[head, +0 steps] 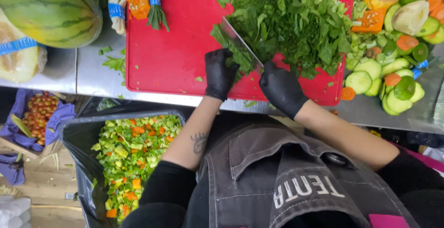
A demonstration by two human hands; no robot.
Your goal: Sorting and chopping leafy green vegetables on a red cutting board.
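Steel counter (pixel 92 77) ran under everything, grey and smooth, and I stood close against its front edge. At the far left a striped green watermelon (pixel 48 8) lay beside a pale cut melon (pixel 16 57), both well apart from my work. Below the counter, a bin lined with a black bag (pixel 78 138) held a heap of small green and orange vegetable scraps (pixel 132 156), probably placed there so that waste could be pushed down easily. On the counter lay the red plastic cutting board (pixel 171 47), flat and a little scratched. My left hand (pixel 219 73), in a black glove, was curled narrow and pressed on some loose leaves at the board's front, I think to keep them from sliding. Just beside it the broad knife blade (pixel 238 43) stood tilted against the big pile of leafy herbs (pixel 296 22), which were soft, dark green and ragged. My right hand (pixel 281 88), also gloved, was closed around the knife handle, hidden in my fist. At the right lay cut pieces of pale green squash and orange pumpkin (pixel 393 70), smooth and curved.
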